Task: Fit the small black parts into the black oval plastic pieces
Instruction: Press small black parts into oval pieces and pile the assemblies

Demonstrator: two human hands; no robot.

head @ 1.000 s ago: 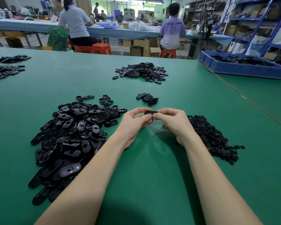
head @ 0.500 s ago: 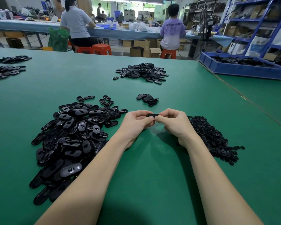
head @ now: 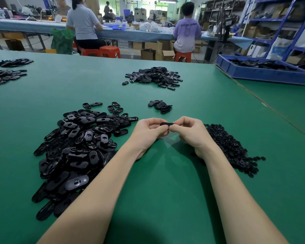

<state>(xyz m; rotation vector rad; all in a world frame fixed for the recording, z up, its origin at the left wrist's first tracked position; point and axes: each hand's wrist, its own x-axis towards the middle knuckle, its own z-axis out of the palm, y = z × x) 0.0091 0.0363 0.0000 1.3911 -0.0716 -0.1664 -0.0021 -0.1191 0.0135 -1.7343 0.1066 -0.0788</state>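
Observation:
One black oval piece [head: 166, 124] is held edge-on between both hands just above the green table [head: 165, 191]. My left hand [head: 148, 132] pinches its left end and my right hand [head: 190, 132] pinches its right end, fingers curled. Any small part between the fingers is hidden. A big heap of black oval pieces [head: 77, 148] lies to the left of my left arm. A heap of small black parts [head: 231, 148] lies to the right of my right wrist. A few oval pieces [head: 159, 106] sit in a small cluster just beyond my hands.
Another pile of oval pieces [head: 153, 77] lies farther back at centre, and two more piles [head: 5, 74] at the far left. A blue bin [head: 264, 72] of black parts stands at the back right. Two people sit at a far bench.
Both hands have stayed together on the oval piece, shifting only slightly. The piles have not moved.

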